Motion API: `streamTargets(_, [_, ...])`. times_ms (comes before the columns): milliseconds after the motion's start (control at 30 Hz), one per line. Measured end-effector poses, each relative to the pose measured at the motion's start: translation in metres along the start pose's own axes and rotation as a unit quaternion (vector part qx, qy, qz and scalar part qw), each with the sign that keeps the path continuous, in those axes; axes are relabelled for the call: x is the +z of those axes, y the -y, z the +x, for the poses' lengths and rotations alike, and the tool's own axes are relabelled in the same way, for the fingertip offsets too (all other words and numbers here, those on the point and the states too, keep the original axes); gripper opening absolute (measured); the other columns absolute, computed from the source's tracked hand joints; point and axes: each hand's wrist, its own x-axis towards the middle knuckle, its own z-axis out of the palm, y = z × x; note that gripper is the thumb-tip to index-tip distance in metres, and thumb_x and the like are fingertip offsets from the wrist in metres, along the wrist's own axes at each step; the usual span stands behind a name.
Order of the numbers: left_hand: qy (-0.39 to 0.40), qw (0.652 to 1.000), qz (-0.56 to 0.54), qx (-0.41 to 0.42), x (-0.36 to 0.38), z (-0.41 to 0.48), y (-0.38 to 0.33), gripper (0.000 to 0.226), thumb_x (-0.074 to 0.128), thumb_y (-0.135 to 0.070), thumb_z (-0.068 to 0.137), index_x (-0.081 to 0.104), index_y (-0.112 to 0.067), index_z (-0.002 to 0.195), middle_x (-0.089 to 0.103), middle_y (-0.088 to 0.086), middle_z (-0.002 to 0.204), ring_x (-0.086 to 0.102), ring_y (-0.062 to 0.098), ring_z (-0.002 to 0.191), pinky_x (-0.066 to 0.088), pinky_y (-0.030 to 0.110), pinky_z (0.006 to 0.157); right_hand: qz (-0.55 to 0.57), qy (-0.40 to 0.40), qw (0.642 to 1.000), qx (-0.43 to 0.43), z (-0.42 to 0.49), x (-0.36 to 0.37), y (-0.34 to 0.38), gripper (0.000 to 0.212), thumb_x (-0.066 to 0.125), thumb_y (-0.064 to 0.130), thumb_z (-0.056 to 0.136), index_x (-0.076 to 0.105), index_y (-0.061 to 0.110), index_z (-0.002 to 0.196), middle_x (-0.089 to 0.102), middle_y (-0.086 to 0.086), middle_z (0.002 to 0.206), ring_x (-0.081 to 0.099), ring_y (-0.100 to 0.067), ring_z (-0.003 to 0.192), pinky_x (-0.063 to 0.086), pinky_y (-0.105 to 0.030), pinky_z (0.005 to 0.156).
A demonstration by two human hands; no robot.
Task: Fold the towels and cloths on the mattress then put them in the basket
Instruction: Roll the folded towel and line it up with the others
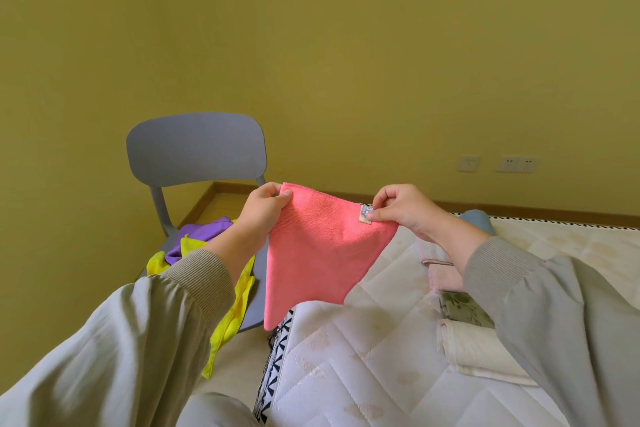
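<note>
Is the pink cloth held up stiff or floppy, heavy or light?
Probably floppy: the pink cloth hangs to a point below its pinched corners. Likely light: the left hand and right hand hold it by a pinch each.

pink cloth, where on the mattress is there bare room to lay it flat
Bare quilted white mattress lies between its black-patterned edge band and the row of folded cloths on the right, just under the pink microfibre cloth. Crowded: that row, and the grey plastic chair, its seat heaped with purple and yellow cloths.
</note>
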Motion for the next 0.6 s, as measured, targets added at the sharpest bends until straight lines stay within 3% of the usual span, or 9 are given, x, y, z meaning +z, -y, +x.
streamTargets(167, [0.010, 1.000, 0.018, 0.000, 0.000, -0.001, -0.002, 0.020, 0.052, -0.018, 0.097, 0.057, -0.018, 0.078, 0.055, 0.002, 0.074, 0.048, 0.015, 0.065, 0.038, 0.027, 0.056, -0.028, 0.039, 0.999, 0.022, 0.003, -0.004, 0.003, 0.022, 0.072, -0.009, 0.074, 0.067, 0.010, 0.083, 0.066, 0.001, 0.062, 0.061, -0.008, 0.062, 0.047, -0.014, 0.065])
streamTargets(267, [0.017, 0.999, 0.037, 0.006, -0.001, -0.003, -0.004, 0.019, 0.054, -0.017, 0.097, 0.057, -0.018, 0.078, 0.056, 0.002, 0.073, 0.050, 0.015, 0.063, 0.039, 0.026, 0.054, -0.077, 0.068, 0.994, 0.038, 0.003, -0.004, 0.004, 0.017, 0.076, -0.002, 0.073, 0.072, 0.015, 0.076, 0.068, 0.001, 0.073, 0.060, -0.011, 0.076, 0.044, -0.020, 0.075])
streamTargets(433, [0.041, 0.997, 0.056, 0.022, -0.002, -0.007, -0.008, 0.016, 0.059, -0.015, 0.094, 0.068, -0.018, 0.080, 0.060, 0.002, 0.071, 0.053, 0.013, 0.061, 0.045, 0.024, 0.059, -0.123, 0.066, 0.990, 0.015, 0.002, -0.006, 0.003, 0.015, 0.072, 0.003, 0.079, 0.072, 0.013, 0.068, 0.071, 0.004, 0.074, 0.060, -0.013, 0.080, 0.045, -0.029, 0.082])
streamTargets(500, [0.063, 0.996, 0.057, 0.016, -0.002, -0.008, -0.009, 0.014, 0.062, -0.016, 0.092, 0.071, -0.016, 0.081, 0.058, 0.004, 0.073, 0.051, 0.014, 0.063, 0.045, 0.026, 0.062, -0.128, 0.050, 0.991, 0.003, 0.001, -0.008, 0.003, 0.014, 0.070, 0.006, 0.082, 0.069, 0.013, 0.069, 0.070, 0.006, 0.074, 0.058, -0.014, 0.080, 0.044, -0.030, 0.078])
streamTargets(600, [0.108, 0.994, 0.029, -0.015, -0.003, -0.009, -0.011, 0.012, 0.062, -0.014, 0.092, 0.068, -0.011, 0.082, 0.055, 0.008, 0.077, 0.051, 0.016, 0.065, 0.047, 0.023, 0.058, -0.128, 0.072, 0.989, 0.009, -0.004, -0.015, 0.009, 0.016, 0.067, 0.006, 0.085, 0.067, 0.014, 0.071, 0.065, 0.004, 0.072, 0.054, -0.011, 0.070, 0.042, -0.022, 0.065])
